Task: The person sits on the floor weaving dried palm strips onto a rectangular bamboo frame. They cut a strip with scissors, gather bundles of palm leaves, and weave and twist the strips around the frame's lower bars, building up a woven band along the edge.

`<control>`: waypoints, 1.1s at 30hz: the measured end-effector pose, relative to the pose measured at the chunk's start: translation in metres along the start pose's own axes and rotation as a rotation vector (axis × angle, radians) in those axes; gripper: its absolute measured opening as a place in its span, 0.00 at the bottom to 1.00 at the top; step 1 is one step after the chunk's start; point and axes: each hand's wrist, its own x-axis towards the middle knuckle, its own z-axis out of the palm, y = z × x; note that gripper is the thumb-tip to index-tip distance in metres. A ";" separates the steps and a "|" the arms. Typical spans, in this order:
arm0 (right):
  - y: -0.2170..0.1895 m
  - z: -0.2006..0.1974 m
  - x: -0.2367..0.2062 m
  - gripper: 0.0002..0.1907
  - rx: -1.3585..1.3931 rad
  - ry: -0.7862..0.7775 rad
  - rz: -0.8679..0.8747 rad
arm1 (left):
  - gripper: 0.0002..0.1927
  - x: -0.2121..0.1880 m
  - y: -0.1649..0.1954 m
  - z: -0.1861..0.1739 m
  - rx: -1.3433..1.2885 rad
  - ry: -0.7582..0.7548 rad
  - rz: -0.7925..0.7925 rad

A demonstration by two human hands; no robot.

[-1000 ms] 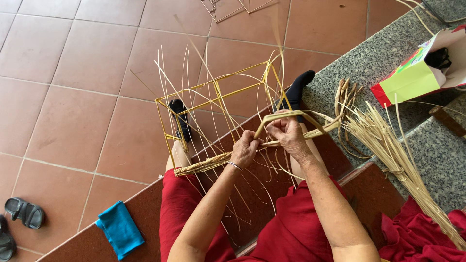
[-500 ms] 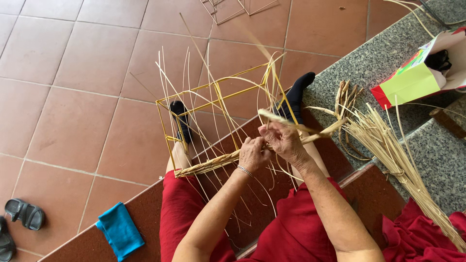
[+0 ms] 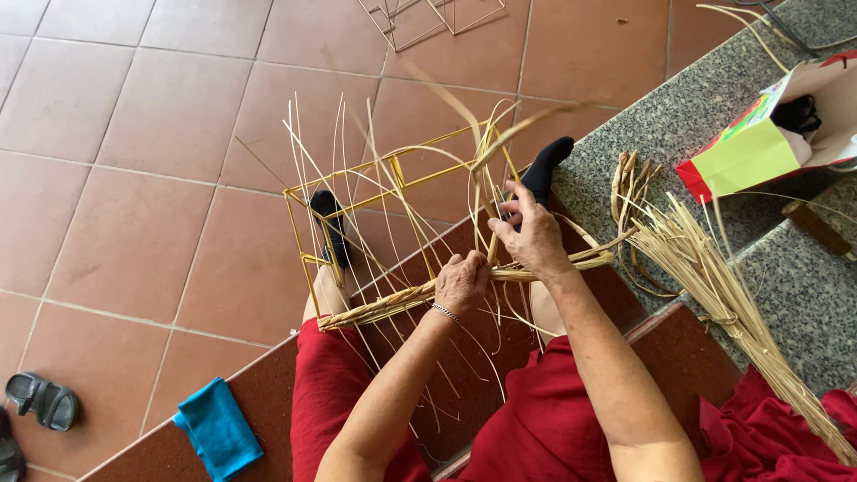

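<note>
Hands shift since a second ago: our right hand (image 3: 533, 234) lifts off the woven straw rim band (image 3: 464, 287), fingers pinching an upright pale straw strand (image 3: 494, 228); left hand (image 3: 461, 282) stays clamped on the band across the yellow wire basket frame (image 3: 393, 174), resting on our lap.

A person in red clothes sits above a red tile floor (image 3: 134, 223). A yellow wire frame (image 3: 357, 183) rests against the legs, by feet in black socks. Long thin straw strips (image 3: 348, 152) stick up through it. The left hand (image 3: 461, 283) grips a woven straw band (image 3: 393, 304) along the frame's near edge. The right hand (image 3: 534, 236) pinches one strip and bends it over. A bundle of straw (image 3: 723, 295) lies on the grey stone step (image 3: 687, 116), near a paper bag (image 3: 759, 147). A blue cloth (image 3: 217, 428) and dark sandals (image 3: 40, 403) lie lower left.
</note>
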 end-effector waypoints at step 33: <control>0.029 0.033 0.001 0.18 -0.324 0.030 -0.028 | 0.10 -0.009 0.003 -0.012 -0.210 0.105 0.069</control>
